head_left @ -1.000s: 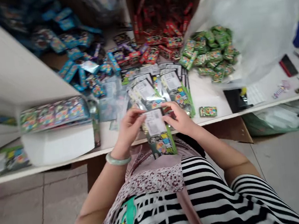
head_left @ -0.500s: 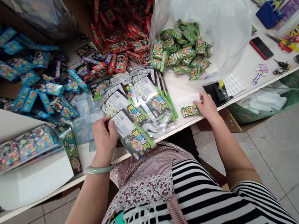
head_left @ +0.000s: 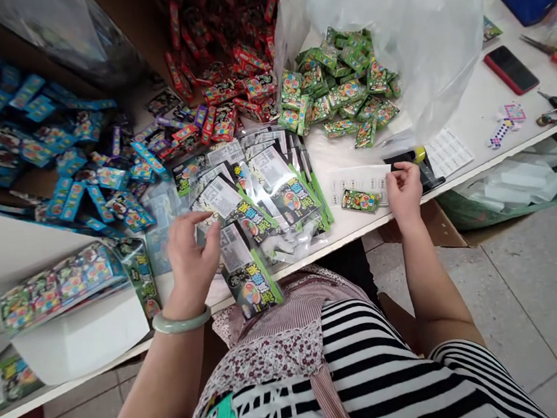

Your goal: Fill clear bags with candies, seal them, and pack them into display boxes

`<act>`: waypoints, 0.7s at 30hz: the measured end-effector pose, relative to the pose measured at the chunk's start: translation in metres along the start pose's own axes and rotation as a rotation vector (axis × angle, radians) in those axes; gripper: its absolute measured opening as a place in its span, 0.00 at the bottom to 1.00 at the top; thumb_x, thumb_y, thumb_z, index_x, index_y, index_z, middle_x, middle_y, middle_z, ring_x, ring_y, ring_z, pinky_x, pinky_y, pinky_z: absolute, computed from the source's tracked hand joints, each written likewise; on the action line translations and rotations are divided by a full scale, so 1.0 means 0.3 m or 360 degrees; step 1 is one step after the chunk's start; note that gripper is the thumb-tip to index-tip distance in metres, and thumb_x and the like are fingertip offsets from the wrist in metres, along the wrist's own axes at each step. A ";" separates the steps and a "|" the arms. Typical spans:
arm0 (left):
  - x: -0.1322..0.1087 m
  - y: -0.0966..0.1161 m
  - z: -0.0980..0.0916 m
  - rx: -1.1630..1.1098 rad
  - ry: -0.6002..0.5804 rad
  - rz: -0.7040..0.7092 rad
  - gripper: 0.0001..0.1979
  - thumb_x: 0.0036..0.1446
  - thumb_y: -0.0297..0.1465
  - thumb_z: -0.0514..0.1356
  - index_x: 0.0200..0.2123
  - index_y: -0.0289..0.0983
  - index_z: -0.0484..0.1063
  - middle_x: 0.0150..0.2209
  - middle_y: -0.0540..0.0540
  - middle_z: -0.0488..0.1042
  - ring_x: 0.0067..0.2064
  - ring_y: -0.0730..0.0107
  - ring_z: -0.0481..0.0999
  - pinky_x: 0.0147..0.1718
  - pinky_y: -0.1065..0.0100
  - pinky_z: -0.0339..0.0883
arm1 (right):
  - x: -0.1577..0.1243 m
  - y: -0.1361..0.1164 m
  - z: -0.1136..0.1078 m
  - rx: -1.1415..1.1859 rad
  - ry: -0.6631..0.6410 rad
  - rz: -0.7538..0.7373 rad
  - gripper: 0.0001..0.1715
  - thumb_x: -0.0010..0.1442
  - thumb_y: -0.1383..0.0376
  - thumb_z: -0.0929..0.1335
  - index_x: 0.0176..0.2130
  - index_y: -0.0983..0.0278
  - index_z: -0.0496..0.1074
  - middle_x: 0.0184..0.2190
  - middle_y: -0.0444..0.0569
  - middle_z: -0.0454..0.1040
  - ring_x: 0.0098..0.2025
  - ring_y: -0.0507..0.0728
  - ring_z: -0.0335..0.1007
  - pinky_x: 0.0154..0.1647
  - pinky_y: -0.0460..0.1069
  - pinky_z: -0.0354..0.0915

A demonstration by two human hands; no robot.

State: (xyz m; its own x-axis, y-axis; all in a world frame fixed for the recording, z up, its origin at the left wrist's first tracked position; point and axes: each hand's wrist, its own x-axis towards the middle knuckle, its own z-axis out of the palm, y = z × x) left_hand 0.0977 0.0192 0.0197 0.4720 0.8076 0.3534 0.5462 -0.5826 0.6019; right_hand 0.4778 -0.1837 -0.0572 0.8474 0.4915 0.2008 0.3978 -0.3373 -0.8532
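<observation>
Head view — left hand (head_left: 190, 262) fingers wide over packets (head_left: 251, 282); right hand (head_left: 404, 189) fingers narrow by a sheet (head_left: 359, 183).

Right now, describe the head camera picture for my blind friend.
A person's left hand is over shiny card packs, and the right hand is beside a green packet on a white table. Red, blue and green packets lie beyond.

From my remote view, nothing reads clearly: the stylised lettering on the green-edged glossy card packet (head_left: 252, 292) and the white rectangular barcode label (head_left: 235, 247) on it are too blurred to make out.
</observation>
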 end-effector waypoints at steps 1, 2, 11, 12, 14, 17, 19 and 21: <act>0.028 0.042 0.021 -0.0089 -0.0028 0.0020 0.07 0.63 0.36 0.62 0.41 0.40 0.73 0.43 0.45 0.75 0.49 0.56 0.74 0.52 0.51 0.66 | -0.001 -0.003 0.004 0.0030 0.0030 -0.0033 0.19 0.60 0.58 0.65 0.50 0.61 0.64 0.33 0.46 0.74 0.32 0.57 0.71 0.37 0.54 0.67; 0.058 0.087 0.052 -0.0207 -0.0097 0.0019 0.07 0.62 0.36 0.62 0.41 0.40 0.73 0.42 0.46 0.76 0.48 0.59 0.75 0.51 0.54 0.67 | -0.002 -0.006 0.007 0.0047 0.0052 -0.0065 0.20 0.61 0.58 0.65 0.51 0.61 0.63 0.33 0.45 0.73 0.32 0.56 0.71 0.37 0.53 0.67; 0.279 0.380 0.536 -0.0734 -0.1091 0.0014 0.09 0.49 0.27 0.65 0.37 0.38 0.74 0.39 0.48 0.75 0.41 0.65 0.74 0.45 0.62 0.69 | -0.004 -0.004 0.013 0.0166 0.0276 -0.0127 0.13 0.62 0.56 0.65 0.43 0.60 0.62 0.35 0.48 0.68 0.35 0.56 0.70 0.39 0.53 0.69; 0.290 0.391 0.577 -0.0686 -0.1112 -0.0008 0.09 0.47 0.26 0.66 0.35 0.38 0.74 0.36 0.49 0.73 0.39 0.65 0.73 0.44 0.62 0.68 | -0.007 -0.003 0.014 0.0175 0.0307 -0.0126 0.13 0.61 0.55 0.65 0.41 0.59 0.61 0.36 0.48 0.68 0.36 0.56 0.70 0.40 0.53 0.70; 0.303 0.404 0.640 -0.0669 -0.1092 -0.0062 0.09 0.44 0.23 0.66 0.31 0.37 0.73 0.31 0.51 0.70 0.35 0.68 0.70 0.41 0.64 0.67 | -0.013 0.000 0.018 0.0184 0.0348 -0.0104 0.12 0.61 0.54 0.65 0.40 0.59 0.61 0.36 0.48 0.67 0.37 0.56 0.69 0.42 0.53 0.70; 0.309 0.409 0.695 -0.0888 -0.0940 -0.0203 0.06 0.46 0.21 0.63 0.27 0.36 0.72 0.25 0.54 0.67 0.30 0.72 0.66 0.34 0.68 0.63 | -0.017 0.003 0.032 0.0250 0.0325 -0.0060 0.14 0.61 0.53 0.65 0.40 0.59 0.63 0.36 0.48 0.67 0.38 0.56 0.69 0.43 0.54 0.70; 0.311 0.406 0.711 -0.1101 -0.0856 -0.0319 0.05 0.47 0.21 0.61 0.27 0.36 0.72 0.24 0.54 0.67 0.29 0.74 0.65 0.32 0.70 0.61 | -0.014 0.002 0.042 0.0352 0.0231 -0.0033 0.17 0.59 0.52 0.66 0.41 0.59 0.64 0.36 0.48 0.68 0.38 0.56 0.70 0.43 0.53 0.70; 0.314 0.403 0.714 -0.1243 -0.0863 -0.0394 0.06 0.46 0.20 0.61 0.28 0.36 0.73 0.25 0.54 0.69 0.28 0.75 0.65 0.31 0.71 0.60 | -0.006 -0.001 0.050 0.0445 0.0157 -0.0013 0.19 0.57 0.52 0.68 0.43 0.60 0.66 0.37 0.47 0.70 0.38 0.56 0.71 0.42 0.53 0.71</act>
State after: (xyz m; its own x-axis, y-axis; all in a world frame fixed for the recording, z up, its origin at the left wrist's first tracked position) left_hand 0.3565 0.0053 -0.0277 0.7660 0.6340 -0.1057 0.1536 -0.0209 0.9879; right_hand 0.4710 -0.1724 -0.0645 0.8802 0.4082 0.2422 0.3038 -0.0926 -0.9482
